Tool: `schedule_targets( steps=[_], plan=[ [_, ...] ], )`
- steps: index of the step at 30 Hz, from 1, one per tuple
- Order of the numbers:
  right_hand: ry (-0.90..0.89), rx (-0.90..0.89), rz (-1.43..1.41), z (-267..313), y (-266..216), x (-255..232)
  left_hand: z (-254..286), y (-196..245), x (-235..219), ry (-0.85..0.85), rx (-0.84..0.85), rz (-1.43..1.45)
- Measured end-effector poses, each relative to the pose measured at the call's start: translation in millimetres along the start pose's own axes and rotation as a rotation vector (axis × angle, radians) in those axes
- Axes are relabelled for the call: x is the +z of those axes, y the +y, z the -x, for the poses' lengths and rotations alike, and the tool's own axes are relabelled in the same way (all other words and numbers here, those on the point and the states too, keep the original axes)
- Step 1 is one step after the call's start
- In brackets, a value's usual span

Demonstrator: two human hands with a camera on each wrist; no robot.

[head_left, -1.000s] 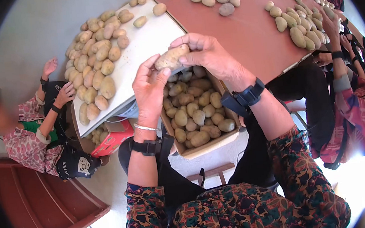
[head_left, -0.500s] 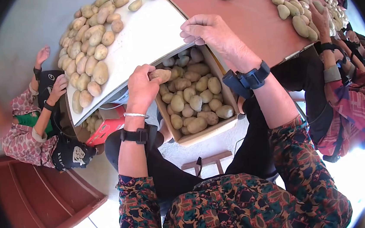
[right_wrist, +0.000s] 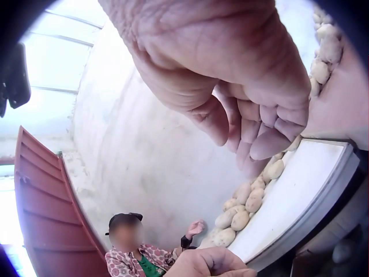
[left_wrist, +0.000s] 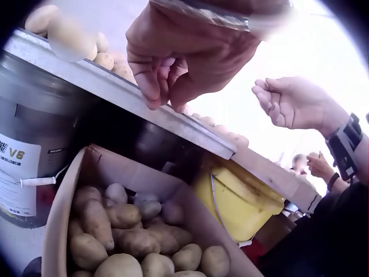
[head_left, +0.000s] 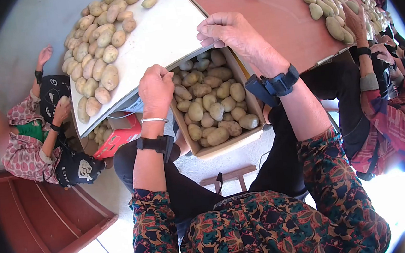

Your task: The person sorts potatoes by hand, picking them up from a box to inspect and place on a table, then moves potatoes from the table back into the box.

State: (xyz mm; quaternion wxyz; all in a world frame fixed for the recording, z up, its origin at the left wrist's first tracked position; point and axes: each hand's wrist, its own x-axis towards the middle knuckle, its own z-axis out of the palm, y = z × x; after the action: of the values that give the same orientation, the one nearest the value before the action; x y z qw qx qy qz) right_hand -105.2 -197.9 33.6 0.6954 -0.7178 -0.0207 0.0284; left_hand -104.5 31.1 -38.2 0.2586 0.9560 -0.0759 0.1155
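Note:
My left hand (head_left: 156, 90) hovers over the left rim of a cardboard box (head_left: 208, 152), beside the white table's edge. In the left wrist view its fingers (left_wrist: 148, 86) hang loosely curled with nothing between them. Potatoes (head_left: 215, 111) of mixed sizes fill much of the box. My right hand (head_left: 232, 33) is raised above the box's far right corner, where the white and red tabletops meet. Its fingers (right_wrist: 270, 143) are bent loosely and hold nothing.
A potato heap (head_left: 96, 63) covers the left of the white table (head_left: 165, 28). More potatoes (head_left: 333, 18) lie on the red table (head_left: 256, 25). People sit at both sides. A yellow bucket (left_wrist: 239, 199) and a clear bucket (left_wrist: 29, 133) stand by the box.
Both hands held a potato together a second ago. Then the right hand moved away up and right, and the left carried the potato over the box; now the left hand is without it.

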Motion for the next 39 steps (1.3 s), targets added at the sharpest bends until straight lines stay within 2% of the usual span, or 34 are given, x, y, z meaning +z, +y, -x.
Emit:
schedule_targets(
  steps=[2,5,9,10,11,12,13,14,15,16,17,18,19,21,23,25,27,31,33,35,37,39],
  plan=[
    [0.027,-0.01,-0.024,-1,-1,1,-1,6,-5,-0.046,-0.077,0.049],
    [0.041,-0.006,-0.018,-4,2,2,-1,11,-7,-0.065,-0.089,0.037],
    [0.075,-0.035,-0.047,-4,3,4,-3,10,-6,0.017,0.012,0.119],
    [0.079,-0.097,0.028,-6,5,4,-2,10,-8,0.011,0.014,0.097],
    [0.081,-0.085,0.036,-7,6,4,-2,11,-9,0.005,0.015,0.074],
    [0.081,-0.109,0.085,-11,12,4,-2,14,-11,0.012,0.035,0.097],
    [0.077,-0.132,0.131,-12,12,4,-1,17,-15,-0.062,-0.002,0.09],
    [0.077,-0.161,0.261,-11,14,3,1,20,-17,-0.137,-0.041,0.078],
    [0.076,-0.19,0.389,-8,12,4,2,21,-17,-0.129,-0.028,0.089],
    [0.105,-0.287,0.538,-8,14,4,3,22,-17,-0.164,-0.03,0.073],
    [0.112,-0.296,0.545,-7,15,5,3,22,-17,-0.2,-0.035,0.057],
    [0.094,-0.304,0.675,-5,15,6,2,22,-17,-0.22,-0.024,0.038],
    [0.073,-0.308,0.802,-3,14,7,-1,23,-16,-0.214,-0.02,0.042],
    [0.042,-0.296,0.827,0,13,7,2,18,-17,-0.209,0.042,0.071],
    [-0.008,-0.286,1.002,-1,16,8,4,15,-16,-0.199,0.045,0.055],
    [-0.031,-0.337,0.967,-4,23,10,6,11,-15,-0.189,0.046,0.026],
    [0.091,-0.442,0.816,-5,18,12,5,10,-13,-0.189,0.078,0.061],
    [0.158,-0.466,0.651,-3,7,15,5,14,-14,-0.194,0.064,0.07],
    [0.145,-0.422,0.728,-4,11,13,5,19,-18,-0.279,-0.022,0.129],
    [0.118,-0.392,0.753,-2,12,11,6,18,-17,-0.27,-0.013,0.122],
    [0.027,-0.314,0.954,1,16,9,7,16,-12,-0.202,0.063,0.105],
    [-0.022,-0.31,1.025,3,21,8,7,17,-12,-0.232,0.053,0.104]
  ],
)
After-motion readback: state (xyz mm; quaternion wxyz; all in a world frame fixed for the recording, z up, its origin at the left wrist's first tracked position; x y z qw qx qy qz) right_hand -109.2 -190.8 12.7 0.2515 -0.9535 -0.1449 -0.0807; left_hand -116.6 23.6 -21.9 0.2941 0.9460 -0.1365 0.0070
